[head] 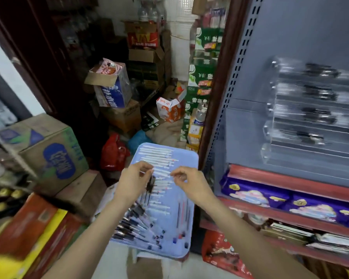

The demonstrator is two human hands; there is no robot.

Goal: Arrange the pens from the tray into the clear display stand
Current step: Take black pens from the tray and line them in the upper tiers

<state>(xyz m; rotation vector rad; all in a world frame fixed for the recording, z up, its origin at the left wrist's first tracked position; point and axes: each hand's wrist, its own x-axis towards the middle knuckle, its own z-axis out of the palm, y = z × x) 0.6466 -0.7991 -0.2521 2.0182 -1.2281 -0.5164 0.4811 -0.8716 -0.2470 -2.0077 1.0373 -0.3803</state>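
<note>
Over the middle of a pale blue tray (pixel 186 158), two bare hands side by side. Left hand (pixel 134 179), fingers curled, pinching a dark-capped pen (pixel 150 185) that hangs downward from the fingertips. Right hand (pixel 189 181), fingers loosely bent, thumb and forefinger close together at the end of a clear pen (pixel 162 174) in the row; whether actually gripped, cannot tell through the blur. On the tray: a row of clear pens (pixel 157 155) running from the far edge toward the middle, a fan of dark-capped pens (pixel 133 226) at the near left corner, a few thin red and blue pens (pixel 182 220) along the right edge. To the right, on a grey perforated shelf back (pixel 290 33), the clear display stand (pixel 302 121), tiered, with dark pens already lying in its upper rows, blurred. Below it, purple packets (pixel 256 195) on a red shelf. Left of the tray, stacked cardboard boxes (pixel 48 150) and a red bag (pixel 114 153).
</note>
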